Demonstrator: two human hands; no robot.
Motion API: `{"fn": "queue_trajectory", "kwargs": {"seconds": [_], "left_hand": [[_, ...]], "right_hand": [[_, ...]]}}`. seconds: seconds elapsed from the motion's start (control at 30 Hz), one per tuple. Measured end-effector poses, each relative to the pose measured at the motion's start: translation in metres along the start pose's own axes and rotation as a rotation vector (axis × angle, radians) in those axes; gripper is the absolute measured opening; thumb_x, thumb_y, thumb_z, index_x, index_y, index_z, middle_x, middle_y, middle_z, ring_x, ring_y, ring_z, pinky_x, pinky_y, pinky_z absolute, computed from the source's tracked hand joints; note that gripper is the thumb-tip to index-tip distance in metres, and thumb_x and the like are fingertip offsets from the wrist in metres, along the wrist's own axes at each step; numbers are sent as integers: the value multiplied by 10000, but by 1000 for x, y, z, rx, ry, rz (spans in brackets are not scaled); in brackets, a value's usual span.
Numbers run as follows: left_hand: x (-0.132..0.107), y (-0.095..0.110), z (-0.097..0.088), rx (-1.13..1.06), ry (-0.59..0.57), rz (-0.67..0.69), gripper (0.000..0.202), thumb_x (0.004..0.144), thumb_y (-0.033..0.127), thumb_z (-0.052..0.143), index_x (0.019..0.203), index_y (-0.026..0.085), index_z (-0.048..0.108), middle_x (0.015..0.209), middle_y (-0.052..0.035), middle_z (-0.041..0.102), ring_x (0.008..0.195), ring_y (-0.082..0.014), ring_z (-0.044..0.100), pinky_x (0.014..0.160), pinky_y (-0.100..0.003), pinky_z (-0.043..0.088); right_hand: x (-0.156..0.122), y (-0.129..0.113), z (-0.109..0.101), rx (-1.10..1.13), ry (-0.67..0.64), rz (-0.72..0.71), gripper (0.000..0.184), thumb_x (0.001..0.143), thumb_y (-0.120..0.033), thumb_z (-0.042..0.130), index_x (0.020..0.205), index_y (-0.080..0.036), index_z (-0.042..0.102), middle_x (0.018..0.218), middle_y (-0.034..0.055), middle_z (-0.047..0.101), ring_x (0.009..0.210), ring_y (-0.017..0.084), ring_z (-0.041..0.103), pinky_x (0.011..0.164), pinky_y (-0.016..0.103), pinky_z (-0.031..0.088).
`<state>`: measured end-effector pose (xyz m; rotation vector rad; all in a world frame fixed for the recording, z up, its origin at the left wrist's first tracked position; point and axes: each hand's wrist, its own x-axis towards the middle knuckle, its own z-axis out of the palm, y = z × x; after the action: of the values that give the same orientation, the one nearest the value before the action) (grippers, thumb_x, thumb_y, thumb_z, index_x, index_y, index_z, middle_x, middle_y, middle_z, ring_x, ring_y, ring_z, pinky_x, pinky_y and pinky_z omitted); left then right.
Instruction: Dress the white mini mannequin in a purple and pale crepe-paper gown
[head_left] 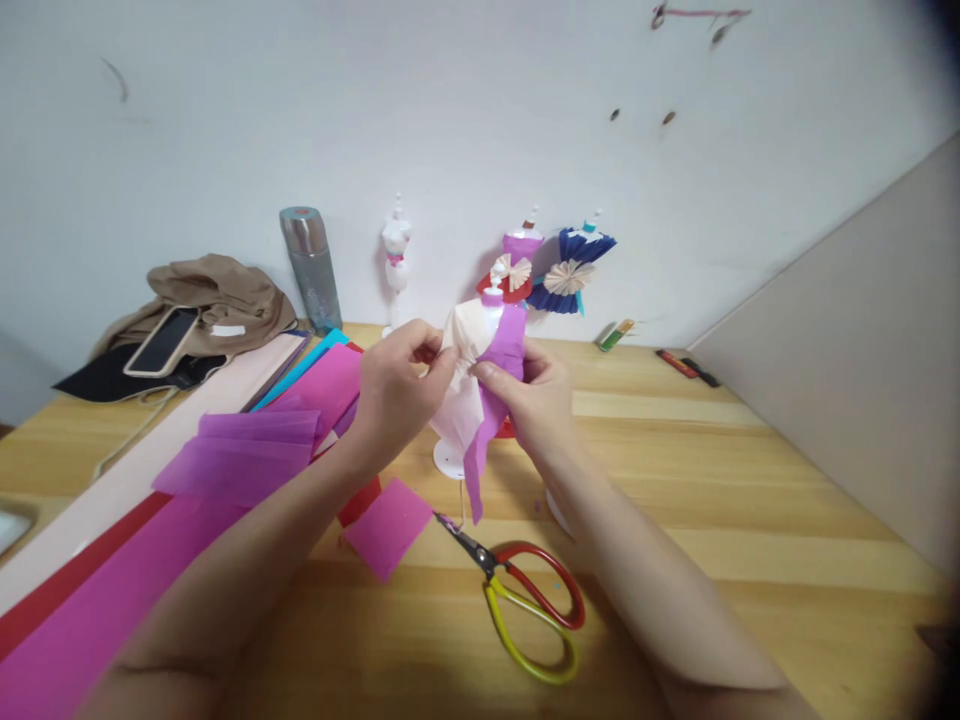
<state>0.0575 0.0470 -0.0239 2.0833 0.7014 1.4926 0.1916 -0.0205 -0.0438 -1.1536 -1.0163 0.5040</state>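
A small white dress form [491, 312] stands on its round base [450, 459] in front of me. Cream crepe paper [465, 330] covers its left side, and purple crepe paper [504, 350] covers its right, with a long strip hanging down. My left hand [405, 385] pinches the cream paper between thumb and fingers. From the other side my right hand [536, 390] grips the purple paper at the waist, its thumb in front. Open-bladed or not I cannot tell, scissors [487, 560] with red and yellow handles lie below, beside a pink paper square [390, 528].
Stacked coloured paper sheets [127, 590] run along the left. Behind them are a brown cloth [217, 280], a phone [161, 340] and a steel flask [311, 270]. Along the wall stand a bare dress form [396, 245] and two dressed ones, one in navy paper [574, 265].
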Motion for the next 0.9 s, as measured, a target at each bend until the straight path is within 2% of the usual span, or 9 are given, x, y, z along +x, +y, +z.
{"fn": "queue_trajectory", "kwargs": {"seconds": [0.07, 0.13, 0.23, 0.4, 0.6, 0.67, 0.73, 0.83, 0.9], "left_hand": [[-4, 3, 2, 58, 20, 49, 174, 739, 158, 569, 606, 185, 460, 539, 60, 453, 499, -74, 408, 519, -230, 317], [-6, 4, 3, 36, -6, 30, 184, 730, 151, 575, 617, 189, 434, 520, 79, 399, 467, -63, 363, 490, -219, 291], [-9, 5, 3, 49, -25, 34, 184, 742, 152, 573, 637, 193, 427, 528, 83, 387, 468, -63, 368, 491, -212, 297], [-14, 6, 4, 388, 17, 216, 164, 815, 151, 541, 662, 186, 492, 598, 31, 531, 565, -109, 469, 546, -244, 313], [-21, 8, 3, 638, 42, 442, 270, 855, 92, 477, 602, 184, 478, 563, 4, 536, 537, -128, 469, 529, -278, 282], [-20, 10, 3, 633, 27, 411, 275, 852, 106, 480, 588, 184, 481, 547, 4, 534, 525, -128, 469, 515, -280, 279], [-18, 11, 1, 557, -2, 321, 238, 842, 147, 508, 606, 181, 512, 558, 4, 557, 536, -126, 493, 511, -269, 305], [-12, 11, -1, 344, -10, 164, 82, 823, 197, 552, 860, 165, 618, 765, -21, 673, 643, -126, 578, 590, -243, 440], [-8, 9, -3, 226, 37, 93, 242, 814, 208, 575, 1048, 154, 599, 943, -52, 695, 722, -126, 616, 656, -247, 506]], "right_hand": [[0, 0, 0, 1, 2, 2, 259, 636, -367, 788, 837, -228, 703, 781, 7, 705, 693, 187, 629, 678, 356, 528], [0, 1, 0, 5, 16, 4, 256, 634, -364, 791, 831, -228, 702, 776, 6, 701, 689, 187, 625, 671, 354, 523], [0, 3, 1, 13, 37, 0, 249, 625, -349, 797, 823, -229, 704, 757, -7, 692, 673, 175, 613, 665, 339, 514], [-1, 4, 1, 26, 35, 2, 257, 633, -351, 795, 843, -230, 710, 782, -8, 698, 694, 175, 621, 674, 327, 517], [-1, 5, 1, 46, 36, -2, 268, 639, -324, 801, 881, -238, 725, 825, 7, 710, 721, 182, 633, 693, 333, 521], [-1, 5, 1, 39, 44, -6, 260, 636, -326, 801, 867, -234, 723, 811, 8, 706, 711, 182, 632, 681, 333, 518], [-1, 4, 1, 29, 46, -10, 253, 632, -337, 800, 845, -230, 716, 792, 8, 702, 701, 183, 629, 674, 337, 517], [-1, 2, 2, 27, 37, -1, 248, 627, -356, 794, 818, -227, 701, 764, 3, 695, 679, 184, 621, 660, 344, 516], [-2, 1, 3, 35, 31, 11, 255, 624, -355, 793, 823, -229, 697, 772, 4, 697, 682, 185, 620, 662, 348, 520]]}}
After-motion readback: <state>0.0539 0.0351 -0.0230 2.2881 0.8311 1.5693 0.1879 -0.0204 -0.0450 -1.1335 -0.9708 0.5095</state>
